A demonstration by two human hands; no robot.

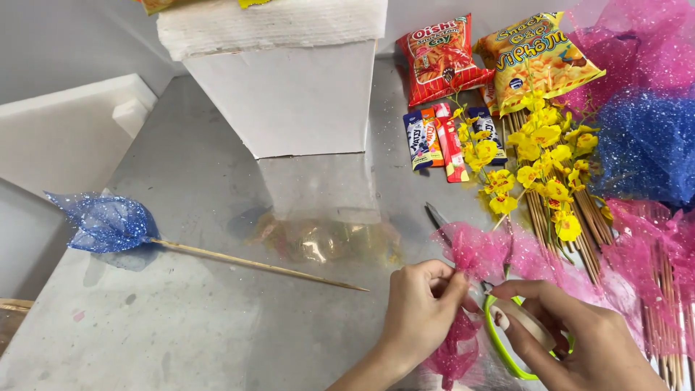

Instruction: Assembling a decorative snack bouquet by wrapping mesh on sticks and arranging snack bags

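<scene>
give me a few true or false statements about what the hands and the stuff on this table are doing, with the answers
1. The left hand pinches pink glitter mesh. True.
2. The right hand holds a pair of scissors. False: it holds a roll of tape in a green dispenser; the scissors lie on the table.
3. A blue mesh piece on a wooden stick lies to the left, apart from both hands. True.
4. The yellow flowers sit in the white box. False: they lie on the table over a bundle of sticks, right of the white box.
5. Two snack bags lie at the far side. True.
</scene>
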